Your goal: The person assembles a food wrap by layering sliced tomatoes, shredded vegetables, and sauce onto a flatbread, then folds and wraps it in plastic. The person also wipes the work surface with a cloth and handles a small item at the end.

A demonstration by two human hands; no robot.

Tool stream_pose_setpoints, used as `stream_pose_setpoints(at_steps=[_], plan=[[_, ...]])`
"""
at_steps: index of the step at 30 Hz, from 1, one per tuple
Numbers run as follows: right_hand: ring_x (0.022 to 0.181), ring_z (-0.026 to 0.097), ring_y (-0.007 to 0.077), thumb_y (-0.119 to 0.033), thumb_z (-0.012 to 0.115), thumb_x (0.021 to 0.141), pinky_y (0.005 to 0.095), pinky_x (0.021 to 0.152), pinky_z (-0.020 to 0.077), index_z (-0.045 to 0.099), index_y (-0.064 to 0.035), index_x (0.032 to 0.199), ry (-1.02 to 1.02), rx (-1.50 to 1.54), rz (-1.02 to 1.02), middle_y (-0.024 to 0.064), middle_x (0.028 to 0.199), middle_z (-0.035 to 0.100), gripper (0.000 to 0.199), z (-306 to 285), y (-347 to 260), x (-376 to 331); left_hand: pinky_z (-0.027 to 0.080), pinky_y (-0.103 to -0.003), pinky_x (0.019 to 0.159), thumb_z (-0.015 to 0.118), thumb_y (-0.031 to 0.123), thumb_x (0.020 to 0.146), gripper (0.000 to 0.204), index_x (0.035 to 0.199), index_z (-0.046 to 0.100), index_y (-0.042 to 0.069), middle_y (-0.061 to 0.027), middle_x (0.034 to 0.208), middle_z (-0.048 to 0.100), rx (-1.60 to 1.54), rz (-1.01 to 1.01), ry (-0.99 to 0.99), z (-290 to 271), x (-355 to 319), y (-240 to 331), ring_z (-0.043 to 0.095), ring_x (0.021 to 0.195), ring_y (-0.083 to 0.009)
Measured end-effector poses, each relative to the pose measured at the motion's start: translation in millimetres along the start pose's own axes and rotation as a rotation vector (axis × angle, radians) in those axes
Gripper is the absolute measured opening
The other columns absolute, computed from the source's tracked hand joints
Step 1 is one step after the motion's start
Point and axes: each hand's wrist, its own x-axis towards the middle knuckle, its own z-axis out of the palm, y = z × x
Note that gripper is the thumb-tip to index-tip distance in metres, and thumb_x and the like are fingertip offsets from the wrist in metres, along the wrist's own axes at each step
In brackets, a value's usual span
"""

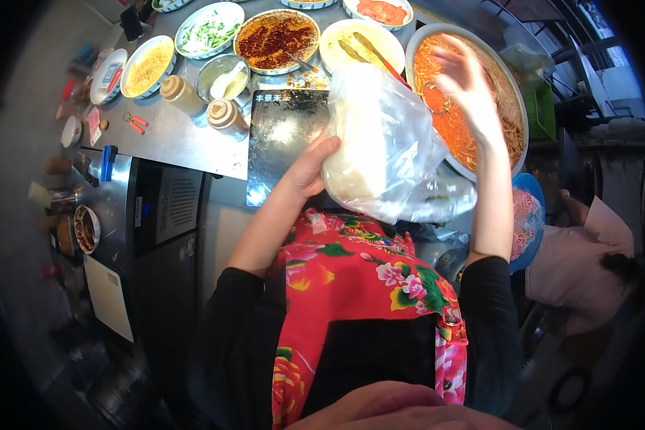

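My left hand (310, 163) grips a clear plastic bag (408, 154) by its left side, with the thumb on the front. Inside the bag is a thick, pale, flat stack (358, 147), perhaps thin wraps; the plastic blurs it. The bag is held in front of my apron, beside a black square plate (283, 136) on the counter. My right hand (462, 80) is raised to the right of the bag, above a large oval tray (519, 93) of orange shreds and brownish strands. Its fingers look apart and bent, somewhat blurred, with nothing visible in them.
Along the counter's back stand dishes of chili flakes (276, 39), chopped greens (209, 30) and yellow shreds (148, 66). Tongs (369, 50) lie on a pale yellow dish. Two squeeze bottles (227, 118) stand by a metal bowl (222, 80). Another person (580, 265) is at the right.
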Motion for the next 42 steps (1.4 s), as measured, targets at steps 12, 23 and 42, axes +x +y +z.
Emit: stream_pose_setpoints(at_steps=[12,23,42], plan=[[0.078,0.066,0.0290,-0.025,0.060,0.096,0.0419,0.074,0.0508,0.069,0.0011,0.092,-1.003,-0.813,-0.494,0.0130,0.075,0.065,0.028,-12.7,-98.9,-23.4,0.042,-0.041,0.110,0.082,0.017,0.079,0.095,0.155,0.026,0.002,-0.0164,0.146,0.049,0.623,-0.121,0.118,1.1,-21.1,8.3,0.050,0.133,-0.0245],[0.094,0.064,0.0211,-0.022,0.059,0.097,0.0379,0.090,0.0503,0.071,-0.0031,0.103,-0.729,0.183,0.226,0.0105,0.096,0.070,0.023,44.8,55.4,-101.4,0.050,-0.041,0.103,0.080,0.036,0.084,0.078,0.145,0.044,0.004,-0.0109,0.138,0.058,0.069,-0.130,0.087,-9.1,-12.7,-51.7,0.060,0.122,-0.0243],[0.077,0.060,0.0117,-0.024,0.058,0.101,0.0276,0.074,0.0497,0.067,0.0004,0.106,-0.134,0.478,0.551,0.0056,0.086,0.068,0.027,103.9,108.9,-168.0,0.043,-0.037,0.106,0.071,0.010,0.085,0.068,0.145,0.039,0.000,-0.0143,0.134,0.056,1.179,-0.233,-0.014,-12.2,3.2,-41.3,0.055,0.126,-0.0222]])
